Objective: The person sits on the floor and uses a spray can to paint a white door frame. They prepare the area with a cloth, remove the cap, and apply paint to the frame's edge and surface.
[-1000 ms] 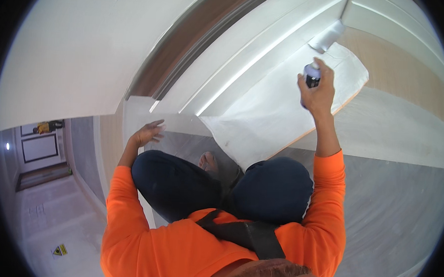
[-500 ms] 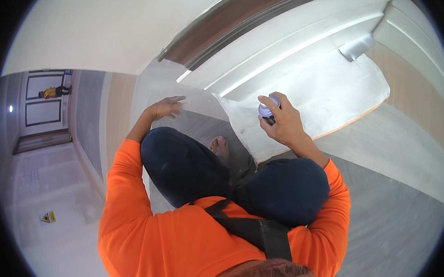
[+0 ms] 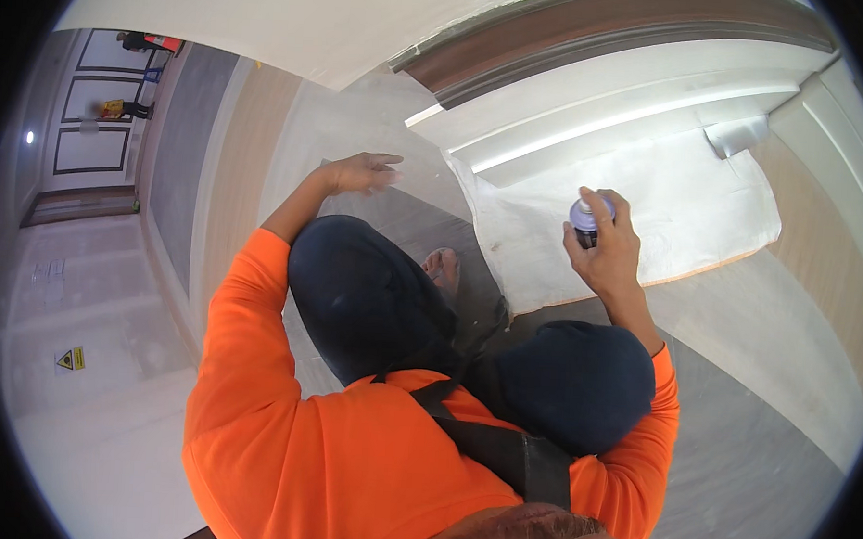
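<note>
My right hand (image 3: 608, 246) is wrapped round a spray can (image 3: 588, 219) with a pale purple top, its index finger on the nozzle. Below the can, a white cloth (image 3: 689, 209) lies spread on the floor against the white moulded panel (image 3: 601, 132). My left hand (image 3: 361, 173) is held out past my left knee with nothing in it, fingers stretched forward and partly blurred. A silvery, curved sheet-like piece (image 3: 736, 136) rests at the cloth's far right corner, by the panel.
A dark brown trim band (image 3: 615, 41) runs above the panel. My bare foot (image 3: 441, 268) is on the grey floor between my knees. Far left along the corridor are people, one in yellow (image 3: 116, 109). A yellow warning sign (image 3: 70, 359) is on the pale wall.
My right hand has moved right along the panel with the spray can. The view has shifted, and my left hand sits slightly higher and further right in it.
</note>
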Motion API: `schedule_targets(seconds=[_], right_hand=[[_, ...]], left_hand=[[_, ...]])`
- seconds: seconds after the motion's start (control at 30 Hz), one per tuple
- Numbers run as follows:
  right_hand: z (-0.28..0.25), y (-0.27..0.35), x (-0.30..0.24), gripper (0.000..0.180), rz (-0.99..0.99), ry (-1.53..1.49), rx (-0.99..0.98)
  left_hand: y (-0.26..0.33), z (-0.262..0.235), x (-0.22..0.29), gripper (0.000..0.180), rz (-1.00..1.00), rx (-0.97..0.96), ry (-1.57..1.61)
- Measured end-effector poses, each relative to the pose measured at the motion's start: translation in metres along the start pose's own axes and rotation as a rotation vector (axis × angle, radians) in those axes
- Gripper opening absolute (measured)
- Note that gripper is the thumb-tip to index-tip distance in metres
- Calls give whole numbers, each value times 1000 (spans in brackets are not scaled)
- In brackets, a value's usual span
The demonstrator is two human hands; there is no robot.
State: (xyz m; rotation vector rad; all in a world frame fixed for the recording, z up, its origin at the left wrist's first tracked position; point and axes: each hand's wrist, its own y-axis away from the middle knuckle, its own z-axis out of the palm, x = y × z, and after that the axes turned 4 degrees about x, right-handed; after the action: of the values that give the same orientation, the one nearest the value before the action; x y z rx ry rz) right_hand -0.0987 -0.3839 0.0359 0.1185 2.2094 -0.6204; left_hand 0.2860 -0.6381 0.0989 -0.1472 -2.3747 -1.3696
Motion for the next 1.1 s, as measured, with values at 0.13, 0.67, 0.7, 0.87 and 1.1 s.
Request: schedule_targets(seconds=[0.13,0.67,0.7,0.87,1.1], right_hand=[[18,-5,-12,60,-148,-63,-173],[21,20,21,57,195,41,89],[23,25,24,56,245,62,137],[50,56,29,55,272,22,73],[73,74,13,55,170,-69,-175]], left_hand=[[-4,-2,4,81,3,-7,1],[5,-1,0,84,4,8,4],[4,-1,-3,85,2,11,2],[-3,1,6,86,-33,-35,-105],[-70,0,17,81,180,-198,-872]])
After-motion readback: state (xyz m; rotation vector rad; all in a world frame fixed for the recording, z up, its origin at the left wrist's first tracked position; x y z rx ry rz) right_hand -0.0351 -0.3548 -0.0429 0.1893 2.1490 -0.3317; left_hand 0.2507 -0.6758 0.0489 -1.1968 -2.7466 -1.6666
